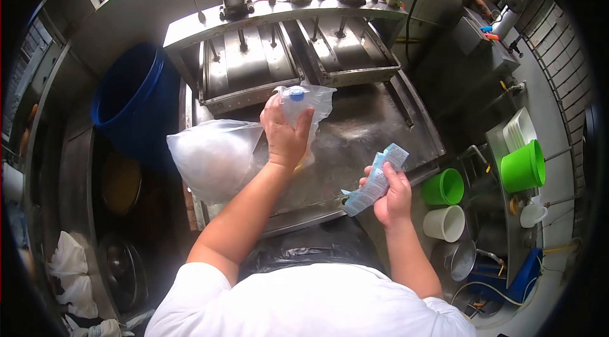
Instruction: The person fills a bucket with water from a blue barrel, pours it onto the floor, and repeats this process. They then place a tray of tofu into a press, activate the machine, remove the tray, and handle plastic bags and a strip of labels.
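Note:
My left hand (283, 135) is closed around a clear plastic bottle with a blue cap (296, 92), held upright above the metal table (365, 122). A thin clear plastic bag (323, 102) bunches around the bottle, and the lower part of both is partly behind my hand and wrist. My right hand (393, 196) grips a crumpled light-blue printed packet (369, 191) near the table's front right edge. To the left of my left forearm sits a full, whitish plastic bag (214, 154); its contents are blurred by the plastic.
Two metal press frames (247, 65) with upright cylinders stand at the table's back. A large blue barrel (130, 92) is on the left. Green buckets (524, 167), a white bucket (445, 223) and a steel pot (463, 259) line the right side.

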The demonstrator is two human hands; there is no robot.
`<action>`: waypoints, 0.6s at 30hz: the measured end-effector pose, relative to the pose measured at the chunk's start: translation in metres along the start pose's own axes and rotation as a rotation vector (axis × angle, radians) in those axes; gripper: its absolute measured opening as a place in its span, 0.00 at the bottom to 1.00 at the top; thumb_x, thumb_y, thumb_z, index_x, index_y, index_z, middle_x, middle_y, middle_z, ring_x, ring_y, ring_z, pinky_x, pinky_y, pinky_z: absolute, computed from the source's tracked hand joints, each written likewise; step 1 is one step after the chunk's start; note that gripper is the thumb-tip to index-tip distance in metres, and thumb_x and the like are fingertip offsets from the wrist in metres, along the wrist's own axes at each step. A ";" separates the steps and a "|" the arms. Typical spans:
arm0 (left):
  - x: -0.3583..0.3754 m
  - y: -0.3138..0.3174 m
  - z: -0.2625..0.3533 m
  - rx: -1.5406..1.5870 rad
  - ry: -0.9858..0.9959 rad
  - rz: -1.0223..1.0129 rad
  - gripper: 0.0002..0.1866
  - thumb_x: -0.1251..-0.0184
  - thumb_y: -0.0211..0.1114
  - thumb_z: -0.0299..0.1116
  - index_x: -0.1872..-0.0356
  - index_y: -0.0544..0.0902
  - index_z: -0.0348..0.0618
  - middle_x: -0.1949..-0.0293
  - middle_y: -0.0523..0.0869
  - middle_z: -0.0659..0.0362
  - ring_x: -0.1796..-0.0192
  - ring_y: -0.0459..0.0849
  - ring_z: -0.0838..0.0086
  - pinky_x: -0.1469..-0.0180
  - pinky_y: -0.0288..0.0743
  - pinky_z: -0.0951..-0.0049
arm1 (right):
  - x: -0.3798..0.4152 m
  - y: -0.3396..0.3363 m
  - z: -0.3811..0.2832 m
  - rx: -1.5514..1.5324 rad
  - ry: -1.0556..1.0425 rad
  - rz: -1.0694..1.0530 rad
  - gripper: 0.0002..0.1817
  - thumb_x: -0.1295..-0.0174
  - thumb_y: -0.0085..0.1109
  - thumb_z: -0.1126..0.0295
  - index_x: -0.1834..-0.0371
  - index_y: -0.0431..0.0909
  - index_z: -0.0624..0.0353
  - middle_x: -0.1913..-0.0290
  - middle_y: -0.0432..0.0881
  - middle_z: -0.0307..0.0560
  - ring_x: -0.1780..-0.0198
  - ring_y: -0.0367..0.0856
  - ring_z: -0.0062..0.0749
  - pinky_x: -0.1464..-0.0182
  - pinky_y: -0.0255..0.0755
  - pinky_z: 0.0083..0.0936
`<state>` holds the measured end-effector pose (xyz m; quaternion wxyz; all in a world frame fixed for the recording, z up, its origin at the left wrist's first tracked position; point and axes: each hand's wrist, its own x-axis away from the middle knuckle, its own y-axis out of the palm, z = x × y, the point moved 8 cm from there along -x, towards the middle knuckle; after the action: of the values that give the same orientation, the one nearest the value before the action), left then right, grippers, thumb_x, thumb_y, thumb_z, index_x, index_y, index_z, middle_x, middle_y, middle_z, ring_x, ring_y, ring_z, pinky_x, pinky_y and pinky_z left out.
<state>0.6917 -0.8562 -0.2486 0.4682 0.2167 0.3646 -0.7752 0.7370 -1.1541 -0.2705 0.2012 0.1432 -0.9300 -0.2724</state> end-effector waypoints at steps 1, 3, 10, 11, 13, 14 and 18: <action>0.002 0.001 -0.001 -0.010 -0.001 0.035 0.43 0.29 0.74 0.58 0.27 0.70 0.37 0.32 0.76 0.43 0.30 0.72 0.46 0.26 0.61 0.49 | -0.009 -0.001 0.003 0.014 0.019 -0.028 0.13 0.21 0.61 0.62 0.43 0.77 0.57 0.55 0.89 0.55 0.60 0.90 0.45 0.53 0.86 0.44; 0.004 0.004 0.002 -0.036 -0.003 0.082 0.44 0.30 0.75 0.58 0.26 0.68 0.37 0.32 0.76 0.42 0.30 0.72 0.46 0.26 0.60 0.49 | -0.026 -0.002 0.007 0.028 0.055 -0.064 0.13 0.21 0.61 0.63 0.42 0.77 0.58 0.55 0.89 0.55 0.60 0.90 0.45 0.53 0.86 0.45; 0.018 0.005 -0.001 -0.051 -0.128 -0.008 0.64 0.35 0.77 0.63 0.16 0.48 0.28 0.20 0.58 0.31 0.18 0.58 0.37 0.17 0.52 0.46 | -0.051 0.009 0.022 0.090 0.309 -0.284 0.13 0.21 0.60 0.64 0.42 0.77 0.59 0.56 0.89 0.54 0.61 0.91 0.43 0.54 0.88 0.42; 0.023 0.003 -0.001 -0.039 -0.156 -0.016 0.69 0.35 0.76 0.64 0.15 0.41 0.27 0.17 0.52 0.29 0.15 0.54 0.36 0.15 0.49 0.47 | -0.053 0.011 0.023 0.085 0.341 -0.311 0.13 0.20 0.60 0.64 0.42 0.77 0.59 0.55 0.89 0.54 0.61 0.91 0.41 0.55 0.88 0.40; 0.035 -0.001 0.000 -0.053 -0.194 -0.043 0.71 0.36 0.76 0.65 0.15 0.37 0.28 0.16 0.48 0.28 0.14 0.50 0.36 0.14 0.47 0.49 | -0.059 0.013 0.025 0.088 0.380 -0.355 0.12 0.20 0.59 0.64 0.42 0.77 0.59 0.55 0.89 0.54 0.61 0.91 0.40 0.55 0.88 0.40; 0.040 -0.002 -0.001 -0.058 -0.222 -0.073 0.73 0.36 0.75 0.66 0.15 0.32 0.28 0.15 0.45 0.28 0.13 0.47 0.36 0.13 0.45 0.50 | -0.061 0.015 0.026 0.087 0.405 -0.394 0.12 0.20 0.59 0.64 0.41 0.77 0.59 0.55 0.89 0.53 0.60 0.91 0.40 0.55 0.88 0.39; 0.048 -0.009 0.004 -0.079 -0.263 -0.061 0.74 0.35 0.76 0.65 0.16 0.29 0.28 0.15 0.43 0.28 0.13 0.47 0.37 0.13 0.45 0.52 | -0.069 0.020 0.030 0.120 0.483 -0.468 0.12 0.19 0.59 0.64 0.41 0.77 0.58 0.54 0.89 0.53 0.60 0.91 0.38 0.56 0.88 0.38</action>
<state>0.6618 -0.8842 -0.2751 0.4962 0.0833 0.3368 -0.7959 0.7807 -1.0986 -0.3033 0.3388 0.4246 -0.8119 -0.2140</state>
